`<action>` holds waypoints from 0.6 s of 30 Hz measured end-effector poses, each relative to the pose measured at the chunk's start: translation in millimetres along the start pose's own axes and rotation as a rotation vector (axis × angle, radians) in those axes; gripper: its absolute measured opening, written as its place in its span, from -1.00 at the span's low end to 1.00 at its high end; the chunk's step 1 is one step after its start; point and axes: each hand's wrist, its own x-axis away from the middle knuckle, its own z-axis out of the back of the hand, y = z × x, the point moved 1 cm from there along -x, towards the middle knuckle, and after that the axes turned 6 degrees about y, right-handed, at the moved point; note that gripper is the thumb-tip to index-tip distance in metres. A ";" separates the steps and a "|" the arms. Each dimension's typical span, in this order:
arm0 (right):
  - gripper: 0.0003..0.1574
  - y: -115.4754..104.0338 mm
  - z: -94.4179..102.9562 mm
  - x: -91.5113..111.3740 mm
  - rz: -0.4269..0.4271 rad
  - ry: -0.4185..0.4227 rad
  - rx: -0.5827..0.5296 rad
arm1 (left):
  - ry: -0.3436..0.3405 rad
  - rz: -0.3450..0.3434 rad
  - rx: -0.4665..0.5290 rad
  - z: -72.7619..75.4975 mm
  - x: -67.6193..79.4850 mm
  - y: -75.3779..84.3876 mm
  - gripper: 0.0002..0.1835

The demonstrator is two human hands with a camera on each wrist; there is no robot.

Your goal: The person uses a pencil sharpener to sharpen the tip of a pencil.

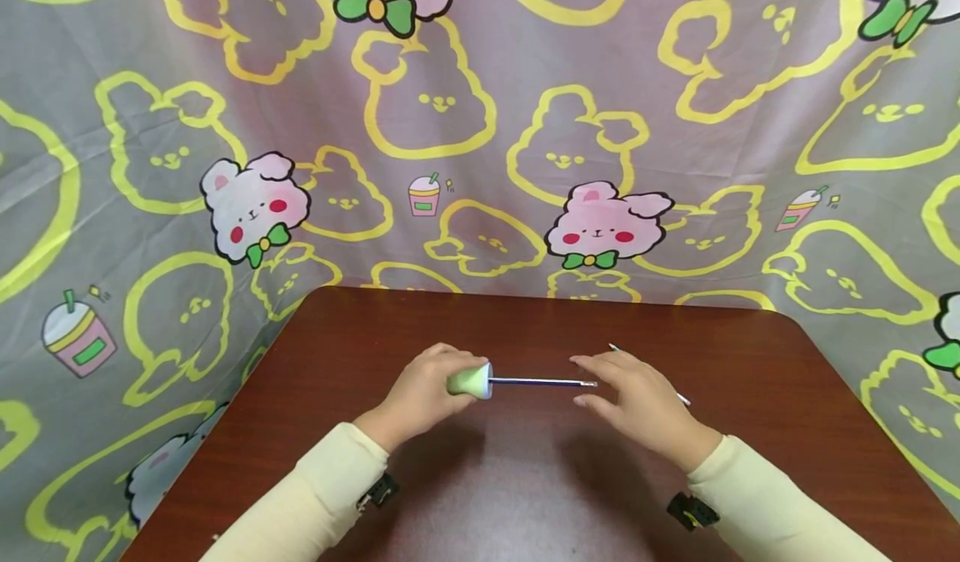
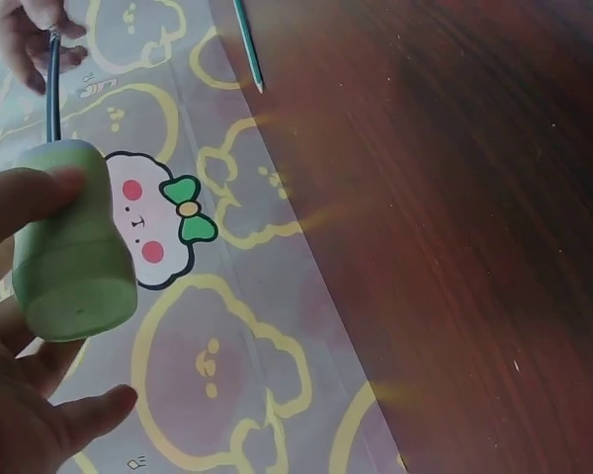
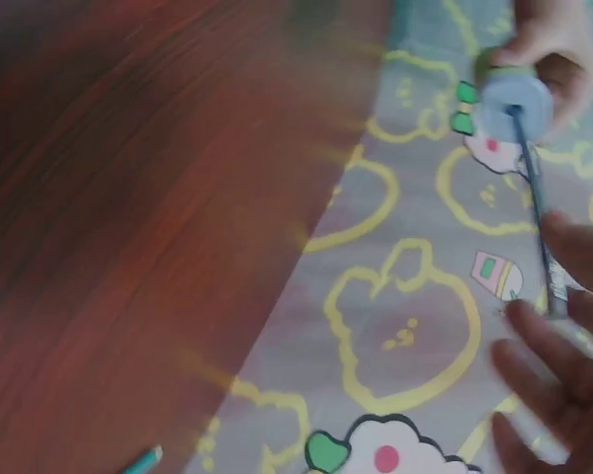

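Observation:
My left hand [image 1: 423,387] grips a light-green pencil sharpener [image 1: 468,381], held sideways above the table, its pale end facing right. Out of a hole in that end [image 3: 514,99] sticks a dark blue pencil [image 1: 536,381], pointing toward my right hand. My right hand [image 1: 637,391] has its thumb and fingers spread around the pencil's far end, with gaps beside it in the right wrist view. In the left wrist view the sharpener's rounded green base [image 2: 79,306] shows, fingers wrapped about its side.
A second, green pencil [image 2: 248,44] lies on the brown table [image 1: 525,479], partly covered by my right hand in the head view. Behind the table hangs a grey curtain [image 1: 480,178] printed with yellow outlines and bunny faces. Black straps [image 1: 693,512] circle both wrists.

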 end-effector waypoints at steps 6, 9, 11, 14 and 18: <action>-0.73 -0.5 -7.6 2.5 0.413 0.323 0.214 | -0.105 0.180 0.158 2.8 -0.7 2.1 -0.50; -0.58 -1.5 -11.8 1.4 0.481 0.412 0.228 | -0.150 0.209 0.193 2.7 -0.6 1.4 -0.49; -0.57 -2.2 -14.2 1.3 0.496 0.442 0.231 | -0.153 0.196 0.195 2.3 -0.2 0.9 -0.49; -0.56 -3.4 -16.4 2.9 0.457 0.406 0.209 | -0.132 0.145 0.168 0.8 1.4 -0.3 -0.50; -0.69 -4.0 -14.4 5.1 0.220 0.151 0.069 | -0.063 -0.022 0.043 -2.5 3.3 -0.7 -0.51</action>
